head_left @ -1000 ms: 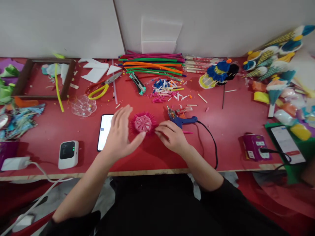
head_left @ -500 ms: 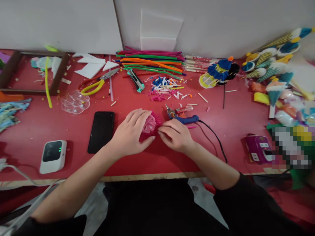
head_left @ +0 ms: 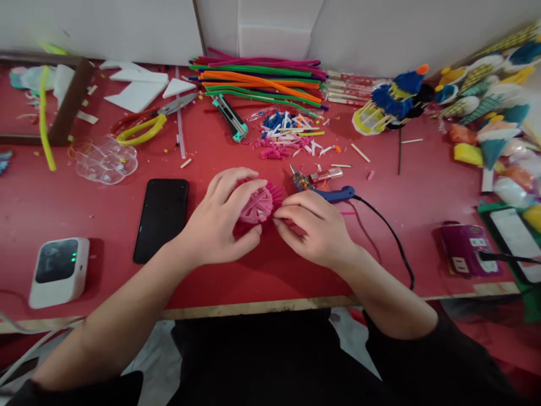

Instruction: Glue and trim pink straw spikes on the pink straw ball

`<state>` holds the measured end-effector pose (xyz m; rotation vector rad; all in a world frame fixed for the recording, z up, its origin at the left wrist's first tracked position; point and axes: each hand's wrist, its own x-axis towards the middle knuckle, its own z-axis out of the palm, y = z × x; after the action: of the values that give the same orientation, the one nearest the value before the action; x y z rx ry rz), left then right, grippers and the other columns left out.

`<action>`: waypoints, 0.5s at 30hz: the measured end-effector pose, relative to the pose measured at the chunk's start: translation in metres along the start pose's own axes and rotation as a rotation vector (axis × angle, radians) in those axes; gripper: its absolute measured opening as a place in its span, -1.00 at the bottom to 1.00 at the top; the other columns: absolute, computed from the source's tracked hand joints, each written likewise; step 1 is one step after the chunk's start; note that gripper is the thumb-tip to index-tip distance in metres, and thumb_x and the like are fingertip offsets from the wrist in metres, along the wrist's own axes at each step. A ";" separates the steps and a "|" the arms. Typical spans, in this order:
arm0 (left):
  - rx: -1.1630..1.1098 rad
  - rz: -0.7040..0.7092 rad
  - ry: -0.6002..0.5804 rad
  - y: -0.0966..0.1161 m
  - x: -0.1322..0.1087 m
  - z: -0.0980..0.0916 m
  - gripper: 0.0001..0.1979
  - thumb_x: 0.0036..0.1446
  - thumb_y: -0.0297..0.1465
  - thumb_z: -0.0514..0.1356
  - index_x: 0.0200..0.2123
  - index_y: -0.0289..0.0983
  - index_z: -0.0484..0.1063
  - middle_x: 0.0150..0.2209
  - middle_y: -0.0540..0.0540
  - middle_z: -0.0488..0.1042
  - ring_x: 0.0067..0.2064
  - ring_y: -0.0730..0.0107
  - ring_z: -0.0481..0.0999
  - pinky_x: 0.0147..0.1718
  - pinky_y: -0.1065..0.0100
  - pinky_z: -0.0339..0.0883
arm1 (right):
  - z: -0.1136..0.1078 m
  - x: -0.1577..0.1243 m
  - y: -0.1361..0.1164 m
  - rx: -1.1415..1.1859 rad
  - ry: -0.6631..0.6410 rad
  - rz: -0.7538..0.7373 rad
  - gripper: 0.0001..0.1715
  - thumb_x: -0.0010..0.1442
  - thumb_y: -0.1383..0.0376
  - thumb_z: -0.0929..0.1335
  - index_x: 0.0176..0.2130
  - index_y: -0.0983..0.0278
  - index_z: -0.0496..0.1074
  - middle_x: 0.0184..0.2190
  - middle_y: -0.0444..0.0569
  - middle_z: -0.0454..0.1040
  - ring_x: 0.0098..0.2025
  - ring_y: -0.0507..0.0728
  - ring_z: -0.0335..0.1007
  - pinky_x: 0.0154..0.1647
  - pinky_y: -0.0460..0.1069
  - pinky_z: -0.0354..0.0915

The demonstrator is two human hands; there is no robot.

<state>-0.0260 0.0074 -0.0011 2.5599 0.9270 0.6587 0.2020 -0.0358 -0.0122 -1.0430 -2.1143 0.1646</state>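
Observation:
A round pink craft piece (head_left: 258,204) with a fringe of short pink bristles is held just above the red table (head_left: 270,270). My left hand (head_left: 220,221) curls round its left side and holds it tilted up. From the right, my right hand (head_left: 315,225) has its fingertips pinched at the piece's edge; whether they hold a small bit is hidden. Just behind my right hand lies a blue glue gun (head_left: 328,193) with its black cord trailing right.
A black phone (head_left: 162,217) lies left of my hands, a white device with a green light (head_left: 59,270) further left. Behind are cut straw bits (head_left: 287,138), long coloured sticks (head_left: 262,82), a utility knife (head_left: 230,124), yellow scissors (head_left: 143,127), a clear palette (head_left: 105,163). A purple power strip (head_left: 469,248) sits right.
My left hand came down from hovering open and closed round the pink piece, lifting and tilting it. The phone screen went dark. The view shifted down and right.

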 end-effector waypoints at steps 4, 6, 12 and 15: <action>0.040 -0.052 0.025 0.002 -0.001 0.000 -0.40 0.19 -0.27 0.20 0.30 -0.18 0.32 0.24 -0.30 0.36 0.30 -0.20 0.35 0.29 -0.24 0.21 | 0.000 -0.001 -0.006 -0.017 0.005 -0.013 -0.82 0.35 0.43 0.36 -0.17 0.16 0.52 -0.27 -0.03 0.56 -0.27 0.15 0.48 -0.21 0.09 0.48; 0.042 -0.057 0.014 0.002 -0.001 0.000 -0.42 0.18 -0.26 0.20 0.28 -0.17 0.34 0.20 -0.28 0.38 0.26 -0.15 0.38 0.27 -0.19 0.24 | 0.001 -0.002 -0.008 -0.029 0.019 -0.024 -0.82 0.34 0.44 0.36 -0.18 0.16 0.51 -0.29 -0.04 0.56 -0.29 0.14 0.47 -0.23 0.08 0.47; 0.022 -0.001 0.015 -0.001 -0.003 -0.001 -0.43 0.21 -0.27 0.20 0.27 -0.24 0.35 0.16 -0.29 0.44 0.21 -0.09 0.42 0.24 -0.13 0.26 | 0.003 -0.006 -0.013 -0.068 0.016 -0.071 -0.84 0.34 0.45 0.38 -0.23 0.18 0.47 -0.33 -0.05 0.56 -0.32 0.12 0.49 -0.27 0.05 0.49; 0.015 -0.019 0.001 -0.003 -0.002 -0.001 -0.40 0.18 -0.24 0.23 0.28 -0.22 0.35 0.16 -0.27 0.46 0.20 -0.12 0.42 0.24 -0.16 0.25 | 0.002 -0.008 -0.016 -0.068 0.002 -0.060 -0.84 0.35 0.45 0.37 -0.21 0.18 0.47 -0.32 -0.03 0.57 -0.29 0.14 0.52 -0.25 0.05 0.51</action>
<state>-0.0297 0.0081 -0.0023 2.5609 0.9584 0.6503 0.1941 -0.0515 -0.0116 -1.0165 -2.1596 0.0629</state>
